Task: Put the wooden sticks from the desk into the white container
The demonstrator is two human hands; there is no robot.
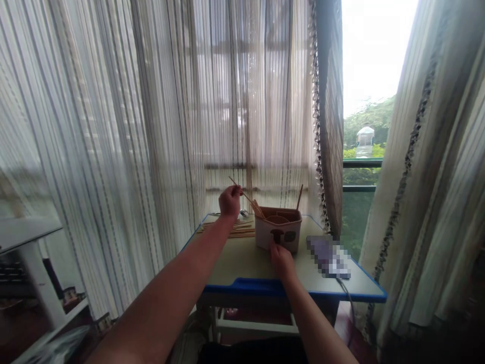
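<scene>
Container (279,226) on blue-edged desk (238,260); striped curtains (166,101) behind.

Left fingers (237,191) grip a thin stick (246,196); right fingers (276,247) touch the container (265,232).

Seeing the caddy (263,235) standing on the desk (235,265). Finding loose sticks (242,233) lying to its left, leaning sticks (258,209) resting in its left end, and an upright stick (300,196) rising at its right rear corner. Finding the left hand (229,201) holding one stick (247,196) left of its rim, the right hand (282,260) touching its front, an obscured object (316,247) lying to its right, and curtains (170,126) hanging behind it.
</scene>
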